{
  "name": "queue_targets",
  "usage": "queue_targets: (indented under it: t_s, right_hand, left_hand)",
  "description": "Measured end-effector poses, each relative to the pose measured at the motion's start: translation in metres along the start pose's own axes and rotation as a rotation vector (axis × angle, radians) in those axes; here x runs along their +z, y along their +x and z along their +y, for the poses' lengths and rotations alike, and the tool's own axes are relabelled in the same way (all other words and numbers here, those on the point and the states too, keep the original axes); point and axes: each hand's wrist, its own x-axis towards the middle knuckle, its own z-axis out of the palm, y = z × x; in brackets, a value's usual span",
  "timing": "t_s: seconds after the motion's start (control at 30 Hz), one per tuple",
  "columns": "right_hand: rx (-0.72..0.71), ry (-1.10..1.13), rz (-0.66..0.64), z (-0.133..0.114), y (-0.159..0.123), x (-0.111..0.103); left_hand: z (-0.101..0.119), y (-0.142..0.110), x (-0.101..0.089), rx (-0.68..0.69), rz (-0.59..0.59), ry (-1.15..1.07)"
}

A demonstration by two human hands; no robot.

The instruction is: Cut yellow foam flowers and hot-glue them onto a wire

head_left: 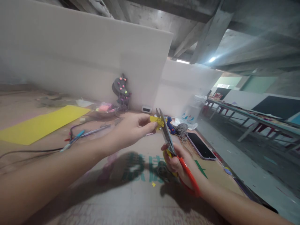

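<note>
So, biggest first: the tabletop (114, 203) spreads out under both grips. Big yellow sheet (44, 125) lies flat, well off to the left of the left hand (131, 128) and its grip. Clear jug (195, 106) stands beyond the right grip, a bit to its right, and the phone (201, 147) lies flat just right of that same grip.

Scissors (167, 134) next: the right hand (178, 159) has its grip closed round the red and yellow handles, blades narrowly parted. Their long axis runs away from that grip, leaning a little left. Grey yarn (182, 130) sits in a tangle just past the right grip.

Then the little yellow piece (156, 121) with black outlines. It's pinched in the left grip, finger and thumb nearly together, and sticks out to the right of them, roughly crosswise to the blades. Left hand's nearer, obviously, since it's holding it; the blades overlap its far end, though can't tell if they're touching. Tiny yellow scrap (153, 184) lies nearer the wearer than either grip.
</note>
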Motion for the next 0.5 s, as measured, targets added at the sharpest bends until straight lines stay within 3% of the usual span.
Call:
queue_targets:
  t_s: [0.5]
  right_hand:
    - [-0.019, -0.050, -0.074, -0.0028, -0.0003, -0.0043]
  left_hand:
    - [-0.0045, 0.0016, -0.0009, 0.055, -0.008, -0.102]
